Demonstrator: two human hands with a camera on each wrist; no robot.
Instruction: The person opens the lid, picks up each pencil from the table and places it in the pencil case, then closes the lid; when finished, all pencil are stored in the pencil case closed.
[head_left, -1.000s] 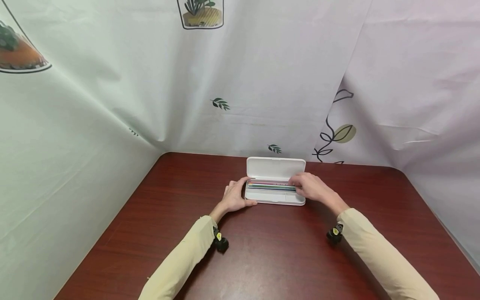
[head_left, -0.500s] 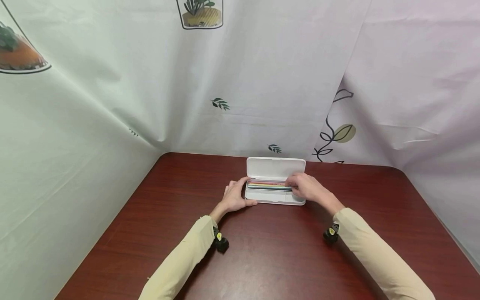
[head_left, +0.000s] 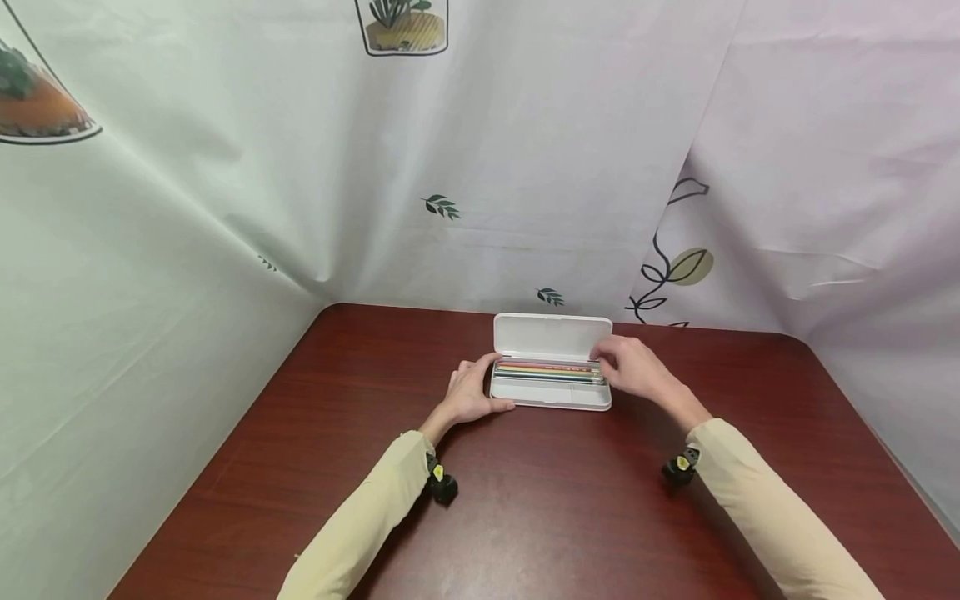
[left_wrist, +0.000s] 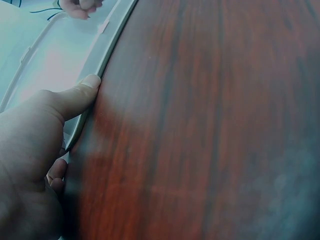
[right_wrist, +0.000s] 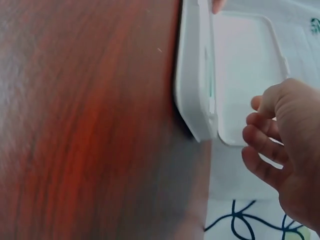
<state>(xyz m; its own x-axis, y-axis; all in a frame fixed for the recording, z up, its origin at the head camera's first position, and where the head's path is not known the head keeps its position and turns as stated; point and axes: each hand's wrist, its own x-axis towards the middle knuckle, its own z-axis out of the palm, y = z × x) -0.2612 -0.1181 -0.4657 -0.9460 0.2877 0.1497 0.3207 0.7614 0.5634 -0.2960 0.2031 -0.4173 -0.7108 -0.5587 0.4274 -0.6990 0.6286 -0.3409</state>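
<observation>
A white pencil case (head_left: 536,392) lies opened near the table's back edge, its lid (head_left: 551,335) raised at the rear. Several coloured pencils (head_left: 543,372) lie side by side along its back part. My left hand (head_left: 468,395) grips the case's left end, with the thumb (left_wrist: 80,97) along the front edge and the other fingers round the side. Over the right end of the case is my right hand (head_left: 632,367), close by the pencil ends. Its fingers (right_wrist: 262,142) are loosely curled and hold nothing in the right wrist view.
The dark red wooden table (head_left: 525,517) spreads in front of the case. White cloth (head_left: 487,167) with printed plants hangs right behind the table and along its left side. Small black wrist cameras (head_left: 442,487) hang below both wrists.
My right hand first slid slightly left over the pencils, then moved back right to the case's end, uncovering more of the pencils. The left hand has stayed in place.
</observation>
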